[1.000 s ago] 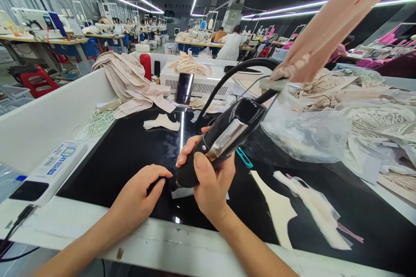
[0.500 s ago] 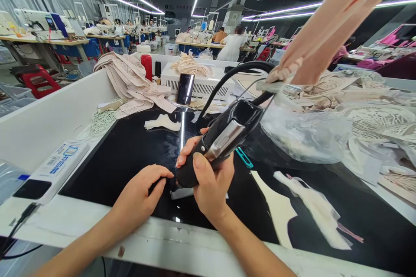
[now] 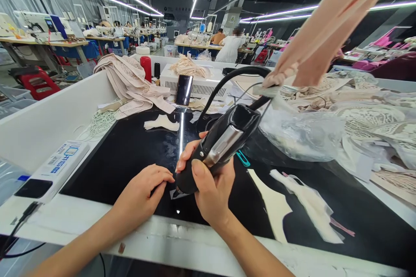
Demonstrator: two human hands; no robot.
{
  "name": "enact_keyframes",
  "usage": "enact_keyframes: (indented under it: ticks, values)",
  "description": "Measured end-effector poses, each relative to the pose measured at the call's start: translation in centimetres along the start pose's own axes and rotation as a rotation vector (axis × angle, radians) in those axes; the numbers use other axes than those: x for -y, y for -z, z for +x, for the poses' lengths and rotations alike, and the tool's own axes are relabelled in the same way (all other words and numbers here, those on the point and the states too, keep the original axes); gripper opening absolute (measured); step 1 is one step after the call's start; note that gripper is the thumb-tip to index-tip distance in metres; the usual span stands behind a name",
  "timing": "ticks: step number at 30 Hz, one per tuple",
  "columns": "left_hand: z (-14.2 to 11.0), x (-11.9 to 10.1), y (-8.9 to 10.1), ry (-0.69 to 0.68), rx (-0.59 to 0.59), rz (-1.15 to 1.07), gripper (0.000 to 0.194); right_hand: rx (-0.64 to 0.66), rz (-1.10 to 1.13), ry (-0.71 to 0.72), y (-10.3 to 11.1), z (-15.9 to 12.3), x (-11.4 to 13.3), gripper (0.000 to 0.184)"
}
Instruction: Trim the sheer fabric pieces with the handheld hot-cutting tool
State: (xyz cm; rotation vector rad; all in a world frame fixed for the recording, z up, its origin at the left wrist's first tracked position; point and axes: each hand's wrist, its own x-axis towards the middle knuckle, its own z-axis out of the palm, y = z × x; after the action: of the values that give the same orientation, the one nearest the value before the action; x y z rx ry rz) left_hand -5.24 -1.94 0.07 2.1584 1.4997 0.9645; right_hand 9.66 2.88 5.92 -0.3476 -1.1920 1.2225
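Grasping one smooth black, metal-levered tool in right grip over glossy worktop bearing two curve-edged cream pieces, one crumpled pale strip; with left grip beside tool, cannot tell if clenched.

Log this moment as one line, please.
left hand: beside black handheld tool, grip unclear | right hand: gripping tool | cream cutout: on dark surface, right of tool | pale fabric: heaped rear left

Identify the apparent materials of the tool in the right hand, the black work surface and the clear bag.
Tool: black, probably plastic, glossy at the upper end; its lever looks metallic, silvery and reflective.
Black work surface: polished, with mirror-like reflections; glass or plastic, unclear.
Clear bag: likely thin plastic film, see-through and crinkled.
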Motion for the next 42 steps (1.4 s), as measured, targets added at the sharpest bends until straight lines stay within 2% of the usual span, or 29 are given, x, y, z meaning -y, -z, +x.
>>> enact_keyframes:
  ticks: [7,11,13,15,20,23,29,34,42]
  values:
    - [0.7,-0.8,1.7,-0.138,0.224,-0.004,0.030,0.000,-0.104,0.028,2.0,1.6,3.1,0.032]
    - [3.5,-0.3,2.8,-0.265,0.294,-0.018,0.024,0.033,-0.210,0.030,3.4,2.4,4.3,0.035]
    - [5.0,0.0,2.8,-0.336,0.343,-0.048,0.022,0.014,-0.270,0.050,3.7,2.5,4.5,0.036]
    - [6.0,0.2,2.5,-0.377,0.399,-0.085,0.028,-0.017,-0.307,0.079,3.9,2.4,4.4,0.034]
    - [6.6,0.6,1.6,-0.321,0.484,-0.099,0.052,-0.064,-0.249,0.113,4.1,2.4,3.5,0.032]
    - [6.3,0.8,1.4,-0.261,0.526,-0.098,0.059,-0.060,-0.218,0.124,4.1,2.5,2.7,0.031]
    - [6.3,0.9,1.4,-0.264,0.525,-0.135,0.054,-0.070,-0.217,0.155,3.8,2.7,1.6,0.032]
    - [6.3,0.9,1.2,-0.285,0.504,-0.152,0.061,-0.031,-0.211,0.167,3.6,2.8,0.8,0.031]
    - [6.2,1.0,0.9,-0.284,0.501,-0.113,0.072,-0.046,-0.204,0.169,3.4,2.7,0.3,0.031]
